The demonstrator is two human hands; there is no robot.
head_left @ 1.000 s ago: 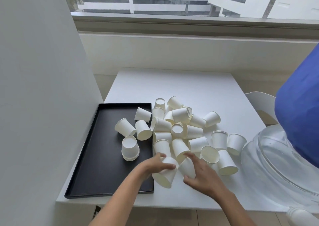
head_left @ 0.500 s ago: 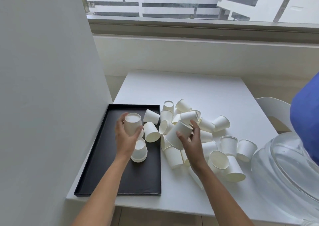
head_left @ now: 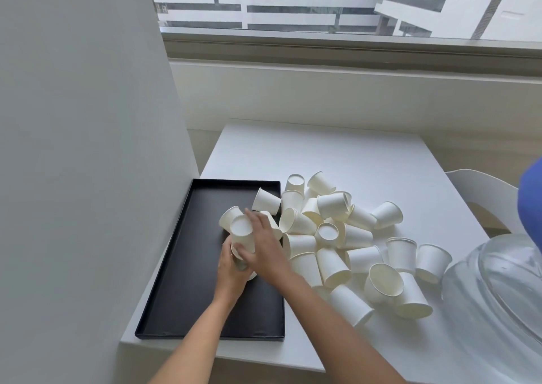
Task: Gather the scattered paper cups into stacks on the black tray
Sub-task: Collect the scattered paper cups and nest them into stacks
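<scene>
Both hands moved onto tray stack (head_left: 242, 238) | left hand (head_left: 233, 269), right hand (head_left: 265, 247) grasping stack | black tray (head_left: 187, 266)

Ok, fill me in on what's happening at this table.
A person is stacking white paper cups upside down on the black tray. Both hands are on one small stack over the tray: the left hand grips its lower part and the right hand is on its side. A few loose cups lie on the tray's far right part. Most cups sit in a scattered pile on the white table, right of the tray.
</scene>
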